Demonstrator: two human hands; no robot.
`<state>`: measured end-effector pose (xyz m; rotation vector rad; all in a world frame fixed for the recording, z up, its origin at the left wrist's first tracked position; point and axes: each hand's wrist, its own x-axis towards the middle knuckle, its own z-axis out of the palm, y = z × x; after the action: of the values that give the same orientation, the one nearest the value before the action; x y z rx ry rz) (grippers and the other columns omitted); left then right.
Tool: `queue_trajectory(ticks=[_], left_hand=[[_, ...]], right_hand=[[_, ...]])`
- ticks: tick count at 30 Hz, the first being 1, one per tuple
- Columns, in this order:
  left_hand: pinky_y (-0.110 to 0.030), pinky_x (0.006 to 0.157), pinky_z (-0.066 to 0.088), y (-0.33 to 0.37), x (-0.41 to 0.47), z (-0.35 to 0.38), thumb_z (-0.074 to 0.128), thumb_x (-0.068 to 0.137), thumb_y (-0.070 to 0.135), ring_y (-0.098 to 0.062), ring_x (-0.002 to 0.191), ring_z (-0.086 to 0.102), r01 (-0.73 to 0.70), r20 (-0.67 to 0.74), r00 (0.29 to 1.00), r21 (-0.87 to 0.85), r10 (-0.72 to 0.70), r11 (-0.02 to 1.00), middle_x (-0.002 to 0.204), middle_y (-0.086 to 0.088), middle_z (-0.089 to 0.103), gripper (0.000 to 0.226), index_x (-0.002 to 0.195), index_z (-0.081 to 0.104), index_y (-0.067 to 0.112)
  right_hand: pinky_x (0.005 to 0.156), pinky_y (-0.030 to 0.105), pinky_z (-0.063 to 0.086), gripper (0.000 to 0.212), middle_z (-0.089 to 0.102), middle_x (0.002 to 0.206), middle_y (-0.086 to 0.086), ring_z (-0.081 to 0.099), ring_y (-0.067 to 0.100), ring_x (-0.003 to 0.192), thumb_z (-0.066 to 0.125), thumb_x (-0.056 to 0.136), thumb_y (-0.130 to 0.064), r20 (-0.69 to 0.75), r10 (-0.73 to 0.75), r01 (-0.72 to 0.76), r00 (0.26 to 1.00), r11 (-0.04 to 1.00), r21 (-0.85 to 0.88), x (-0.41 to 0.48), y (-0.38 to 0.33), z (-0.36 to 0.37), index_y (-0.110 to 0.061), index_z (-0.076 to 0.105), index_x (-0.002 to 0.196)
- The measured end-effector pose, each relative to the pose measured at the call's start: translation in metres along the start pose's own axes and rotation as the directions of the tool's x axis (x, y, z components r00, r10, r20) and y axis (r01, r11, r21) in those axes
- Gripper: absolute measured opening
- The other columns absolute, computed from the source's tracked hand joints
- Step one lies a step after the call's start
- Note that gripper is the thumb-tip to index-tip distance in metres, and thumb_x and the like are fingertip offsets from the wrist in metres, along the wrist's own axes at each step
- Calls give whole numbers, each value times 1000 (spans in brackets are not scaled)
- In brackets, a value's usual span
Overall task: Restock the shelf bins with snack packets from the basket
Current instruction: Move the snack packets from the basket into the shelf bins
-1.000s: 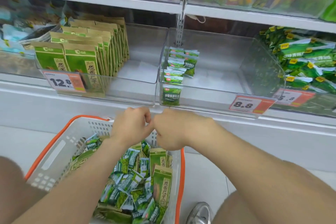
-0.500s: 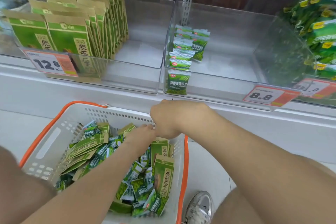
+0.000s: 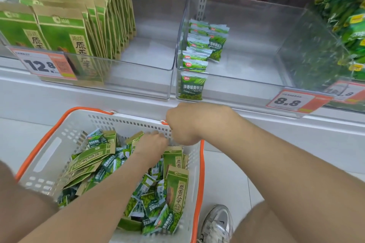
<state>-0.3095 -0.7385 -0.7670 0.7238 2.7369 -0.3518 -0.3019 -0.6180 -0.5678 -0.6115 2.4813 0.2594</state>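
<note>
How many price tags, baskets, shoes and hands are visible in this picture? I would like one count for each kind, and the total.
Price tags: 3 (the third is partly cut off at the right edge)
Basket: 1
Shoe: 1
Hands: 2, the left hand and the right hand
Total: 7

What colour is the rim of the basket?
Orange; the basket rim shows best in the head view.

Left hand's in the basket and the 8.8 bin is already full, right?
Not full: the head view shows the 8.8 bin holding only a short row of green pea packets along its left wall. The left hand is in the basket.
</note>
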Motion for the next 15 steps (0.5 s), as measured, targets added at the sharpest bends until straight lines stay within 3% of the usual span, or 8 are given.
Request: queue_trajectory(ticks=[2,5,7,9,12,15], left_hand=[[-37,88,47,-5,1,1,61,96,13,-27,112,56,25,-126,990,-244,-57,969,109,-4,63,7,95,63,20],[-29,64,38,-6,-1,-12,59,97,13,-28,85,56,-48,-226,968,-591,-108,805,81,2,53,30,75,44,24],[-20,55,30,-2,-9,-36,55,103,14,-22,72,50,-74,-190,976,-747,-105,660,73,5,50,33,76,42,27],[-21,66,43,1,-13,-55,52,105,28,-18,81,59,-108,-151,988,-838,-37,535,87,-1,64,11,96,57,23],[-44,94,56,0,-27,-80,51,99,54,-20,108,68,-165,-182,983,-907,-8,387,113,-2,72,41,118,60,19],[-50,89,57,0,-43,-101,53,101,42,-21,100,70,-261,-287,957,-921,-49,290,107,1,72,22,113,61,24]], right_hand=[[52,28,35,27,49,72,3,45,18,60,53,97,-8,21,2,-1,1000,1000,-17,-3,2,-3,-13,48,71],[53,28,32,29,47,68,4,42,21,59,52,96,-7,23,6,-5,1000,1000,-23,-9,7,-10,-12,46,68],[56,29,35,29,46,68,4,44,24,62,52,95,-8,15,25,-25,1000,1000,7,-16,12,-14,-12,45,67],[58,31,37,23,50,71,5,48,26,68,52,95,-10,3,34,-34,999,999,29,-23,16,-18,-11,50,71],[63,33,45,15,66,89,7,62,27,80,55,96,-17,-20,30,-28,999,996,79,-37,21,-24,-10,68,99],[69,34,53,28,72,94,5,70,26,92,61,94,-24,-89,37,-25,995,991,133,-53,27,-27,-12,71,117]])
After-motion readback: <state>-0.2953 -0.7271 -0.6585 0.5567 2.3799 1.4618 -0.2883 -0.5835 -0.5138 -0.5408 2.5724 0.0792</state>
